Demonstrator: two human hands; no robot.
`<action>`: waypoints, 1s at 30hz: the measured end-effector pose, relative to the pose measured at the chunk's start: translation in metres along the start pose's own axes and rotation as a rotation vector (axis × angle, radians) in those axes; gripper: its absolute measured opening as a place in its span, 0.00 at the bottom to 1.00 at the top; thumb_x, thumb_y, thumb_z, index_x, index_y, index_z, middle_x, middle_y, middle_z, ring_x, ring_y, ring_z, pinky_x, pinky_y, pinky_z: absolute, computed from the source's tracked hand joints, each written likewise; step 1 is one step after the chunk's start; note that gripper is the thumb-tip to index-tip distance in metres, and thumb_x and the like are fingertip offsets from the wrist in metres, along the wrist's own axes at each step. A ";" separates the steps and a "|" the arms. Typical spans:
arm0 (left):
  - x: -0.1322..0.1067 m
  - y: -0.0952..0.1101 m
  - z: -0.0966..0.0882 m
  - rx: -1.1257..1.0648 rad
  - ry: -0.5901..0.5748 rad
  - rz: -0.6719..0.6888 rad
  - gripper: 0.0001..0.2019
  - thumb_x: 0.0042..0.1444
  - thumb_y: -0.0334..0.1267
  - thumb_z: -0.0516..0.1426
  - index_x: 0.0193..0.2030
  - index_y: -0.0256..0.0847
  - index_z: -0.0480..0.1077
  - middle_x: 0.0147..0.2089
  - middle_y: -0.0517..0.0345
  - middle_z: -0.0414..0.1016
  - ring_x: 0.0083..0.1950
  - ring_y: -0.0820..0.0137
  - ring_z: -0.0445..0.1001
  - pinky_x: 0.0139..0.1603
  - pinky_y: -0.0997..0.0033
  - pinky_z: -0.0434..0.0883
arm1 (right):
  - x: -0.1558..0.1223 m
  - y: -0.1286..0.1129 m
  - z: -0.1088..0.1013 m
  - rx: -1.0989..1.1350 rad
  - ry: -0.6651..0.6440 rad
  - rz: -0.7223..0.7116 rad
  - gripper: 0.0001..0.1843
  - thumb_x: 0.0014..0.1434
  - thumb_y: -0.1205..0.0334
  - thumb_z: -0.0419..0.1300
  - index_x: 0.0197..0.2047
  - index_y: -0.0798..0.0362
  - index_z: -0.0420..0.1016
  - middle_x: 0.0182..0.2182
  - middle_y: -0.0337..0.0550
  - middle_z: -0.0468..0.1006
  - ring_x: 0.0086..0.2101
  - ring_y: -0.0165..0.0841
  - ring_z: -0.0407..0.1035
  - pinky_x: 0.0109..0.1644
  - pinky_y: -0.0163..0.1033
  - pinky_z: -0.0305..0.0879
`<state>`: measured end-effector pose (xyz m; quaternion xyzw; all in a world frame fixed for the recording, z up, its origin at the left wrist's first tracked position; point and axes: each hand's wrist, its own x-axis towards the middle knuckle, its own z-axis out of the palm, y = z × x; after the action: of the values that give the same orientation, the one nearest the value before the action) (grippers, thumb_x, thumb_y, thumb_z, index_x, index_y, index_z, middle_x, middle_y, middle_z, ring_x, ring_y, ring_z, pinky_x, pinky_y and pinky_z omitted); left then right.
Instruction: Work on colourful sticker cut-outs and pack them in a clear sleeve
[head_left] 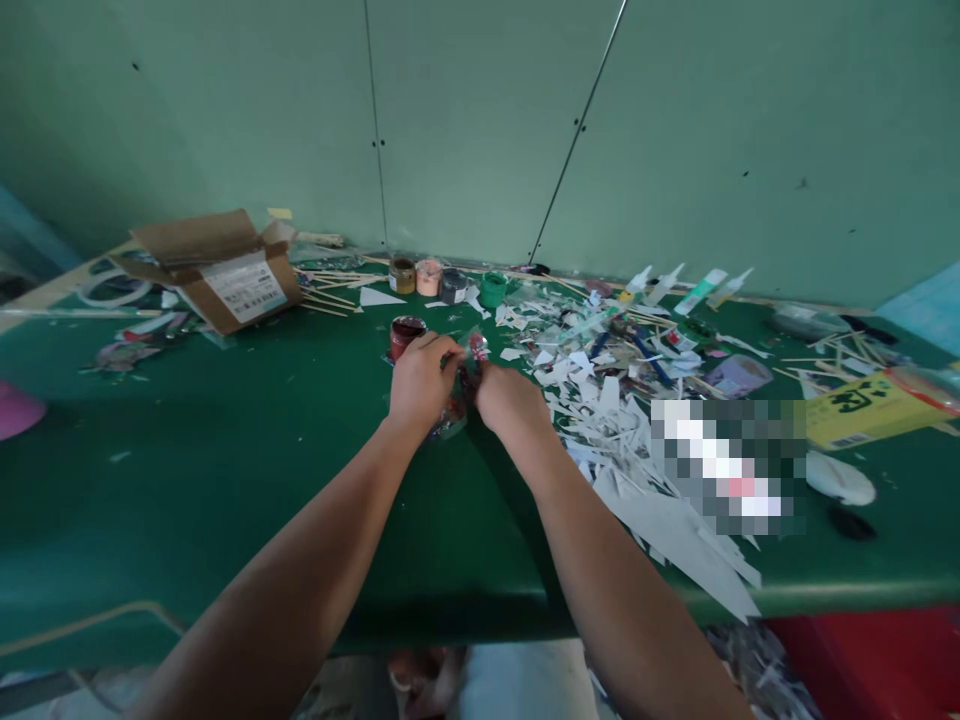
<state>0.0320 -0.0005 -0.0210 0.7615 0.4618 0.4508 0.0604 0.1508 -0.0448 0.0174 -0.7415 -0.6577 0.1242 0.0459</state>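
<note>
Both hands meet over the middle of the green table, fingers bent inward. Closed fingers of my left hand [425,388] pinch at something too small and hidden to name. A red-smeared clear plastic piece [478,346] sticks up at the fingertips of my right hand [516,402], which is closed around it. More shiny, clear, red-stained material [452,416] shows below, between the hands. Just behind my left hand stands an open jar of dark red paint [406,334], partly covered by the hand.
Paint jars in ochre [402,276], peach [428,278], dark grey [453,287] and green [493,290] line the back. White paper scraps [611,425] heap up on the right, with glue tubes [703,292] behind. An open cardboard box [244,290] stands left, beside wooden sticks [330,295].
</note>
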 end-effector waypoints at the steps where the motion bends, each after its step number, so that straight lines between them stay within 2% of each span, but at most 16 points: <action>1: 0.000 0.000 0.000 0.005 0.009 -0.004 0.04 0.56 0.29 0.59 0.32 0.41 0.74 0.34 0.55 0.75 0.36 0.67 0.74 0.36 0.68 0.69 | 0.000 0.000 0.000 0.001 -0.006 0.001 0.19 0.64 0.66 0.45 0.52 0.56 0.72 0.44 0.59 0.79 0.44 0.47 0.75 0.43 0.46 0.69; 7: 0.001 0.000 -0.003 0.025 0.026 -0.002 0.05 0.56 0.29 0.59 0.32 0.41 0.73 0.34 0.57 0.75 0.35 0.68 0.73 0.35 0.69 0.67 | 0.002 0.003 0.002 -0.001 -0.035 0.009 0.19 0.65 0.63 0.46 0.51 0.55 0.73 0.45 0.58 0.78 0.45 0.47 0.75 0.44 0.45 0.69; 17: 0.002 0.005 -0.008 0.065 0.007 -0.001 0.05 0.57 0.30 0.58 0.31 0.42 0.73 0.34 0.55 0.74 0.38 0.66 0.73 0.35 0.68 0.68 | -0.002 0.000 -0.003 0.011 -0.074 0.007 0.18 0.63 0.68 0.47 0.49 0.56 0.75 0.44 0.59 0.79 0.46 0.46 0.74 0.45 0.46 0.69; 24: 0.002 0.007 -0.008 0.064 -0.014 -0.035 0.05 0.57 0.30 0.57 0.31 0.42 0.71 0.35 0.55 0.75 0.39 0.66 0.74 0.37 0.68 0.69 | -0.001 0.003 -0.002 0.016 -0.072 0.008 0.17 0.63 0.66 0.48 0.49 0.55 0.75 0.44 0.58 0.79 0.45 0.48 0.75 0.44 0.47 0.69; 27: 0.002 0.010 -0.007 0.068 -0.012 -0.086 0.03 0.59 0.32 0.56 0.38 0.41 0.70 0.38 0.52 0.76 0.40 0.64 0.75 0.36 0.66 0.69 | 0.001 0.004 -0.001 0.011 -0.040 0.002 0.17 0.64 0.65 0.46 0.50 0.55 0.73 0.45 0.58 0.78 0.45 0.47 0.75 0.43 0.48 0.69; 30: 0.003 0.011 -0.004 0.079 -0.021 -0.153 0.11 0.58 0.30 0.55 0.48 0.38 0.68 0.38 0.48 0.78 0.40 0.60 0.76 0.35 0.64 0.69 | 0.002 0.004 0.001 0.001 -0.005 -0.017 0.18 0.66 0.63 0.45 0.50 0.54 0.72 0.43 0.57 0.79 0.44 0.47 0.75 0.42 0.47 0.69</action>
<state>0.0365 -0.0062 -0.0112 0.7305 0.5353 0.4184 0.0696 0.1549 -0.0438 0.0151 -0.7354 -0.6642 0.1263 0.0457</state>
